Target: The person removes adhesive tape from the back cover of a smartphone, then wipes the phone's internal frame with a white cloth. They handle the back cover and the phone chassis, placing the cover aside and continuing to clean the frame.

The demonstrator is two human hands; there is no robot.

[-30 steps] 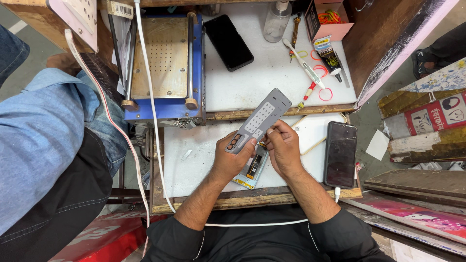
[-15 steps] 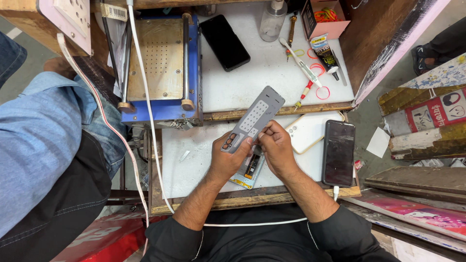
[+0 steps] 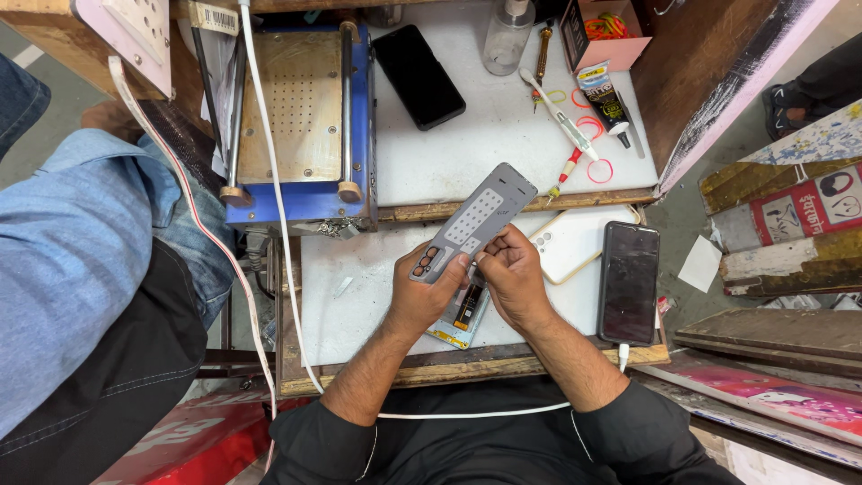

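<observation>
A grey phone back cover (image 3: 476, 220) with pale adhesive pads and camera holes is held tilted above the white work surface (image 3: 359, 296). My left hand (image 3: 422, 292) grips its lower camera end. My right hand (image 3: 512, 274) pinches its lower right edge. Beneath my hands lies an opened phone body (image 3: 460, 314) with its insides showing, mostly hidden by them.
A pale phone case (image 3: 575, 244) and a black phone (image 3: 628, 280) on a white cable lie to the right. Behind stand a blue heating machine (image 3: 296, 117), another black phone (image 3: 417, 74), a bottle (image 3: 507, 36), tools and a glue tube (image 3: 603, 97). A person in blue sits at left (image 3: 81, 260).
Both hands with the grey back cover have drifted slightly left and down in view; the grip is unchanged. The camera has shifted a little.
</observation>
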